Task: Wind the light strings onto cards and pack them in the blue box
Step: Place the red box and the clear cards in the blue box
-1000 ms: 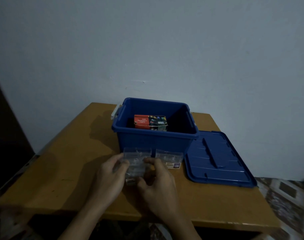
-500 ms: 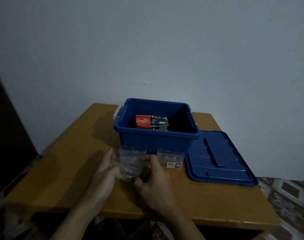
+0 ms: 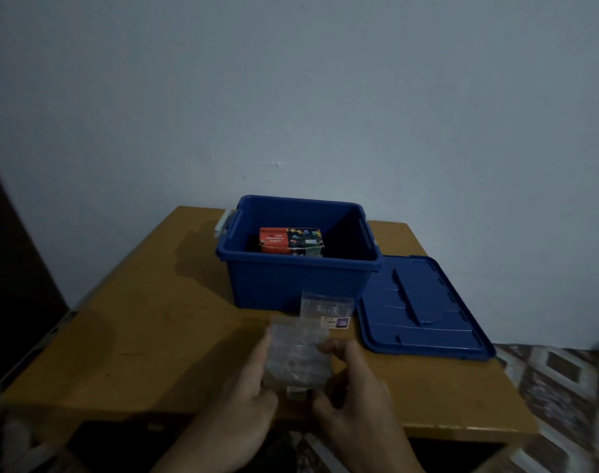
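Observation:
Both hands hold a clear plastic packet of light string (image 3: 296, 356) above the table's front edge. My left hand (image 3: 246, 401) grips its left side and my right hand (image 3: 354, 387) pinches its right side. A second clear packet (image 3: 327, 310) with a small label lies on the table just beyond, against the front of the open blue box (image 3: 291, 281). Inside the box lies a red carton of LED decorative lights (image 3: 291, 240).
The blue lid (image 3: 424, 308) lies flat on the wooden table (image 3: 154, 329) right of the box. A pale wall stands behind the table. Patterned floor shows at the right, and a dark area at the left.
Both hands have drawn the clear packet back toward me, away from the box, and raised it off the table. The second packet has stayed in place.

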Action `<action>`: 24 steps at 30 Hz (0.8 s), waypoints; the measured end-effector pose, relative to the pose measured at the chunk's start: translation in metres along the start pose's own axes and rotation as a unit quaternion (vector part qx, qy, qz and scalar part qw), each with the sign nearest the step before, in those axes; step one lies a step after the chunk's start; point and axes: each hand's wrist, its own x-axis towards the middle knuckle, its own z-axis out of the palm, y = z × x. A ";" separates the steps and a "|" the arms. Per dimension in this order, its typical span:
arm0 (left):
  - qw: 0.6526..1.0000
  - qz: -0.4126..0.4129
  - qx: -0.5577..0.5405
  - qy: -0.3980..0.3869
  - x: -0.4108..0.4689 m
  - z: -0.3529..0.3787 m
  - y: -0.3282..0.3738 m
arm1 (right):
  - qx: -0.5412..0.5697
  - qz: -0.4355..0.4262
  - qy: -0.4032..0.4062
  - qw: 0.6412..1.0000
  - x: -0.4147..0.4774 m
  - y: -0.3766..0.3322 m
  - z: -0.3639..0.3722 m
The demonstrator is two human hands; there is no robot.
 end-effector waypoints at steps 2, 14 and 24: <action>0.999 0.008 0.030 -0.016 0.001 0.011 0.008 | -0.010 0.000 0.018 1.000 -0.005 0.003 -0.010; 0.991 0.078 0.105 -0.036 0.025 0.016 0.020 | 0.019 -0.037 0.041 0.998 0.015 0.022 -0.031; 0.971 0.016 0.232 -0.052 0.028 0.012 0.029 | -0.024 -0.008 -0.089 0.996 0.031 0.015 -0.049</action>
